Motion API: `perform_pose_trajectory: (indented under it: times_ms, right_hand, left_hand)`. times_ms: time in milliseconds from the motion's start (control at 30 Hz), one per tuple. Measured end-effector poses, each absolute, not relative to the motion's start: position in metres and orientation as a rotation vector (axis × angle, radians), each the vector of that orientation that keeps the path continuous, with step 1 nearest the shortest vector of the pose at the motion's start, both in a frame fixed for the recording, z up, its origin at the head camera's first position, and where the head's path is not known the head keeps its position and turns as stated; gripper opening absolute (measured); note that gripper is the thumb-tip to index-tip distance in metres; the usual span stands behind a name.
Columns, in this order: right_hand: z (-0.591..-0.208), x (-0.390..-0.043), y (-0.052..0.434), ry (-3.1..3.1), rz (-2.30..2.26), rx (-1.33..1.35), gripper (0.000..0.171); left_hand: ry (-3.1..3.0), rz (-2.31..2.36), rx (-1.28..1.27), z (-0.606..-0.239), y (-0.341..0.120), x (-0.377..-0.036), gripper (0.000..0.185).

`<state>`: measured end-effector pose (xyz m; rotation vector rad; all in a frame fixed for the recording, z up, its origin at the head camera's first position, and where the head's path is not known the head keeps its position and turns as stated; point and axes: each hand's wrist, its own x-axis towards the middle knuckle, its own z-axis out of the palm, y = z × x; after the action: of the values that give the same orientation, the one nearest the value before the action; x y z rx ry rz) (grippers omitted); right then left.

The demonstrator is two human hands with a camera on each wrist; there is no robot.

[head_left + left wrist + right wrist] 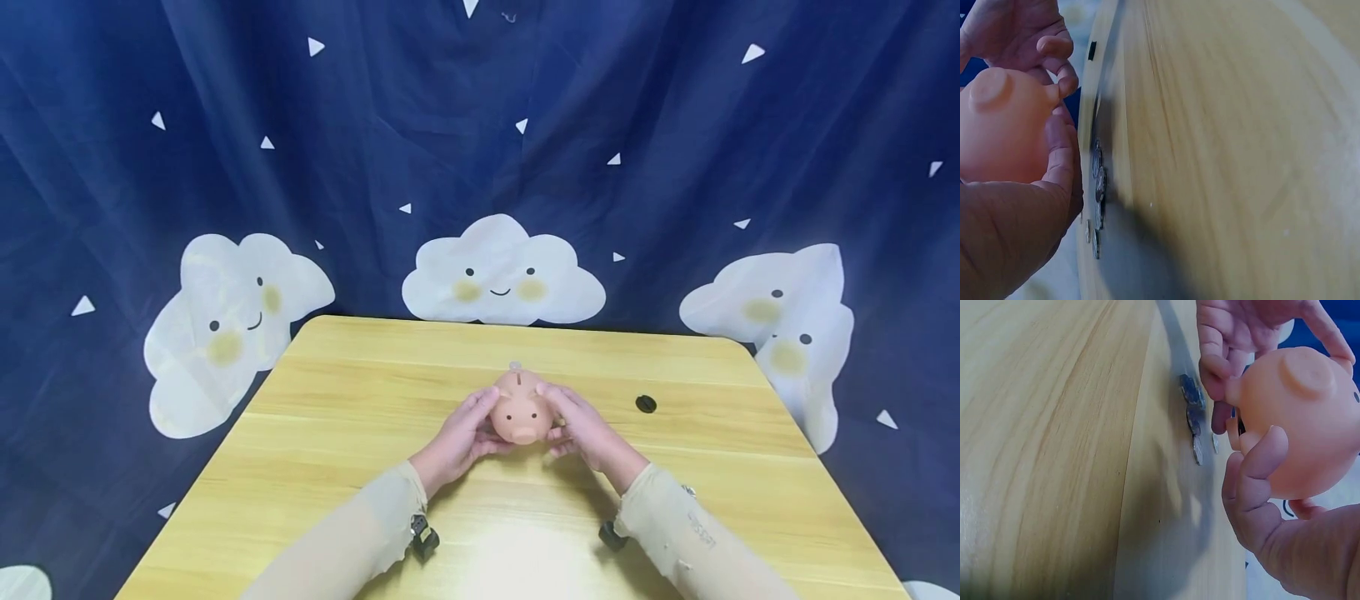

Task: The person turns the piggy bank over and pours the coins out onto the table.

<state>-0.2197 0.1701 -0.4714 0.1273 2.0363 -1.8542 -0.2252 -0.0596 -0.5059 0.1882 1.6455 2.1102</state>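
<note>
A pink piggy bank faces me, held between both hands over the table, its coin slot on top. My left hand grips one side, thumb high near an ear and fingers under the body. The right hand holds the opposite side the same way. In the right wrist view, the bank is raised off the wood, and a dark opening shows partly on its underside between the feet. Several silvery coins lie on the table beyond it, also seen as coins in the left wrist view.
A small round black cap lies on the wooden table to the right of the bank. Something small and shiny shows beside the right sleeve. A dark blue curtain with clouds hangs behind the table.
</note>
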Motion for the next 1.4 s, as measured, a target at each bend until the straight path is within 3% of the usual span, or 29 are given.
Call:
perform_pose_trajectory:
  times_ms: [333,567,700,833,1167,1400]
  right_hand:
    - [-0.465,-0.22,0.164,1.982,-1.874,0.141,0.074]
    - [-0.434,-0.208,0.165,2.229,-2.207,-0.485,0.063]
    - [-0.441,-0.208,0.16,2.127,-2.091,-0.129,0.063]
    - [-0.456,-0.21,0.155,2.039,-1.974,0.158,0.074]
    - [-0.465,-0.218,0.156,2.054,-1.896,0.188,0.079]
    - [-0.429,-0.214,0.162,2.068,-1.949,0.012,0.074]
  left_hand:
    - [1.712,2.049,0.122,-0.492,-0.06,-0.231,0.082]
    - [2.043,2.304,0.531,-0.439,-0.055,-0.218,0.073]
    - [1.962,2.174,0.277,-0.445,-0.051,-0.219,0.072]
    - [1.858,2.04,0.09,-0.466,-0.052,-0.226,0.078]
    - [1.756,2.017,0.103,-0.483,-0.061,-0.232,0.085]
    - [1.853,2.117,0.193,-0.446,-0.057,-0.225,0.076]
